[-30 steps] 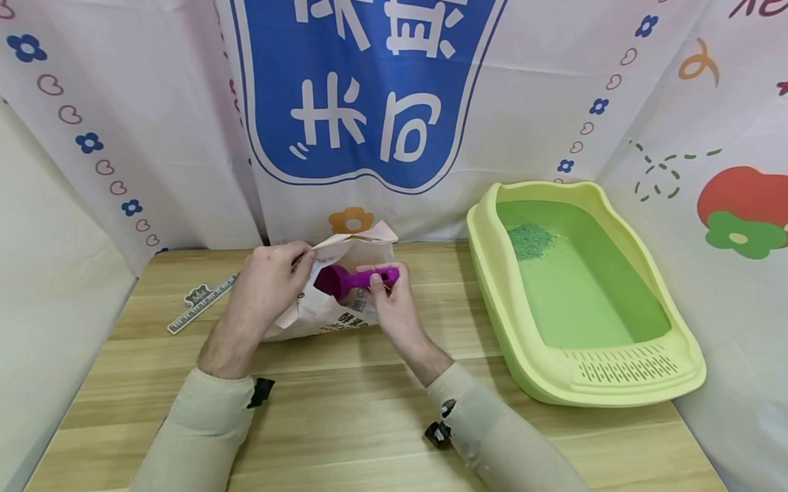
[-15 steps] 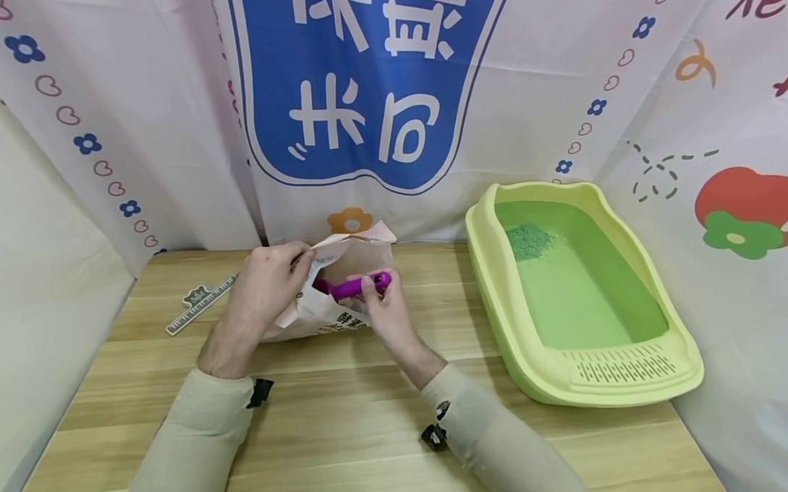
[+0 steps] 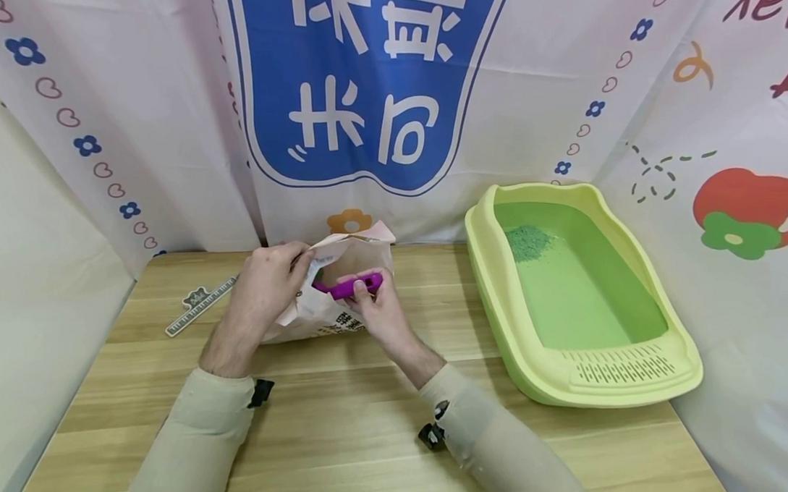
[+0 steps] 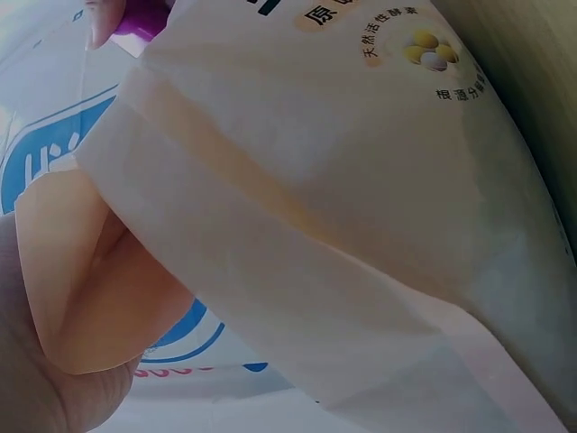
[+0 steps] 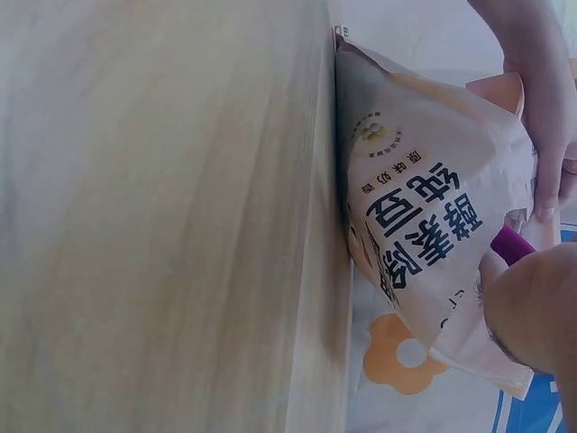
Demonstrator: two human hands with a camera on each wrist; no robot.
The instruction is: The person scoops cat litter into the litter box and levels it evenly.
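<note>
A pale pink bag with black printing [image 3: 318, 314] lies on the table with its mouth open. My left hand [image 3: 271, 279] grips the upper left edge of that mouth, and the left wrist view shows the bag's folded rim [image 4: 270, 262] close up. In my right hand [image 3: 386, 315] is the handle of a purple scoop [image 3: 353, 286], pinched between thumb and fingers. The scoop's bowl is down inside the bag and mostly hidden. The right wrist view shows the bag's printed front [image 5: 424, 189] and a bit of the purple handle [image 5: 512, 244].
A green litter box [image 3: 578, 305] with a yellow-green rim stands to the right, a small heap of green granules [image 3: 529, 241] in its far left corner. Left of the bag lies a ruler-like strip [image 3: 201, 307] with a bear shape. A printed curtain [image 3: 507, 126] hangs behind the table.
My right hand has shifted slightly left with the scoop, and the bowl has gone from visible at the bag's mouth to mostly hidden inside. My left hand has stayed put.
</note>
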